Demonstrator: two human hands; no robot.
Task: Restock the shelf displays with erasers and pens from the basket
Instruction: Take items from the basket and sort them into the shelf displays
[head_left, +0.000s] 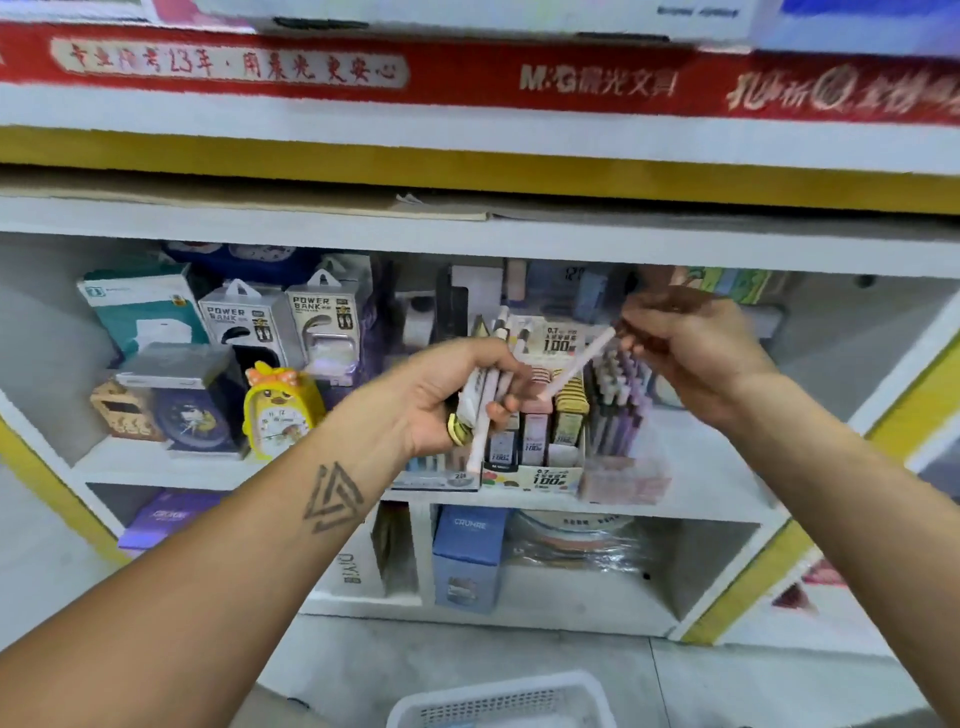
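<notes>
The left hand (447, 395) is gripping a bunch of pens (485, 400) while the right hand (691, 353) is pinching one pen (576, 364), seemingly restocking; next, slotting it into the display (550, 478) on the shelf (701, 467).

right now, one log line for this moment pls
left hand holds bunch of pens | right hand pinches single pen | over pen display box | basket below
</notes>
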